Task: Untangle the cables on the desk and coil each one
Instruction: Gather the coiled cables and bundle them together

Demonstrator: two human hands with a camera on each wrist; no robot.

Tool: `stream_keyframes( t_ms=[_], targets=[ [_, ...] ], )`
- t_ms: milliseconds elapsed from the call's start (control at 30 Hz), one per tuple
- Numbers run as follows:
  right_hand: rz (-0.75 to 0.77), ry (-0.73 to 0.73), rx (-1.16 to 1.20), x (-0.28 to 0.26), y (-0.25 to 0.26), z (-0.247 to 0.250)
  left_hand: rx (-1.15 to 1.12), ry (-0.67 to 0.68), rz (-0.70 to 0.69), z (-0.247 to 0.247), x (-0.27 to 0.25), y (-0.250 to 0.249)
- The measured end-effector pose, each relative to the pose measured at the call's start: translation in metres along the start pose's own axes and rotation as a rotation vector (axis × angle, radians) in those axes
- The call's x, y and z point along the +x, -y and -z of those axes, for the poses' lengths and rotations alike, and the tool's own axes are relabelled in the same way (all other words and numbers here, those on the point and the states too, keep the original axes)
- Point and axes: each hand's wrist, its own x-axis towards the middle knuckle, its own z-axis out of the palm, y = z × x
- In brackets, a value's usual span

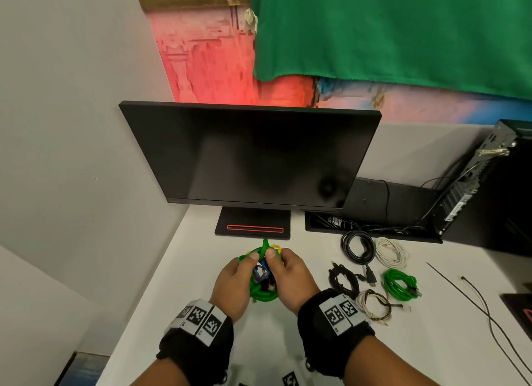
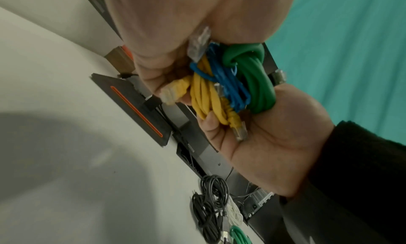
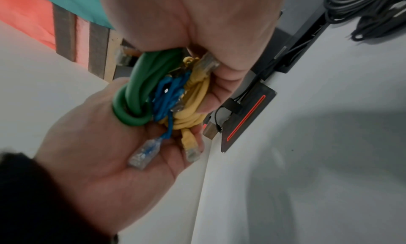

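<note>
From the head camera, both hands meet at the lower middle of the frame, just below the base of the monitor (image 1: pixel 250 155). The left hand (image 1: pixel 233 285) and the right hand (image 1: pixel 290 279) are curled round one tangled bundle (image 1: pixel 260 282) of green, blue and yellow cables, thumbs pinching a green loop at its top. The bundle is held above the white desk (image 1: pixel 178 270). To the right of the hands, five coils lie on the desk: a black coil (image 1: pixel 358 247) and a white coil (image 1: pixel 391 251) farther up, a smaller black coil (image 1: pixel 344 279) and a green coil (image 1: pixel 400 285) below them, and a speckled coil (image 1: pixel 374 305) lowest, beside the right wrist. A thin dark wire (image 1: pixel 489 313) runs toward the lower right corner.

From the left wrist camera, the left hand (image 2: pixel 197 30) fills the top and the right hand (image 2: pixel 274 140) comes in from the right. Between them sit the green cable (image 2: pixel 257 84), the blue cable (image 2: pixel 228 84) and the yellow cable (image 2: pixel 204 98), packed side by side, with fingers of both hands wrapped round them. A yellow plug (image 2: pixel 173 93) sticks out on the left of the bundle. The black and white coils show at the bottom edge.

From the right wrist camera, the right hand (image 3: pixel 197 22) is at the top and the left hand (image 3: pixel 105 152) at the lower left. The green cable (image 3: pixel 140 84) is looped and knotted round itself at mid-frame, the blue cable (image 3: pixel 169 93) and yellow cable (image 3: pixel 195 102) beside it. A clear plug with blue wires (image 3: pixel 145 152) lies in the left palm.
</note>
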Motion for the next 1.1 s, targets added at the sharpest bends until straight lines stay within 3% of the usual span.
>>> stream_keyframes(
  t_ms=[267,567,633,700,767,800,933,1100],
  targets=[
    [-0.084,0.033,0.057,-0.01,-0.02,0.009,0.183,0.011,-0.054,-0.014,-0.002,0.015],
    [-0.226,0.361,-0.033,-0.034,-0.034,0.047,0.17,0.056,-0.007,-0.024,-0.006,0.044],
    [-0.225,0.284,0.024,-0.039,-0.036,0.07,0.175,0.041,0.007,-0.026,-0.004,0.05],
    [-0.197,0.068,0.016,-0.042,-0.044,0.11,0.171,0.007,0.031,-0.022,0.0,0.055],
    [-0.147,-0.107,-0.229,-0.047,-0.057,0.16,0.167,-0.028,0.051,-0.018,0.002,0.059],
    [-0.134,-0.121,-0.401,-0.052,-0.066,0.18,0.169,-0.044,0.059,-0.016,0.001,0.061],
    [-0.048,0.166,-0.953,-0.068,-0.1,0.192,0.178,-0.092,0.083,-0.023,-0.002,0.067],
    [0.08,0.458,-1.277,-0.062,-0.118,0.147,0.175,-0.1,0.082,-0.042,-0.003,0.065]
  ],
)
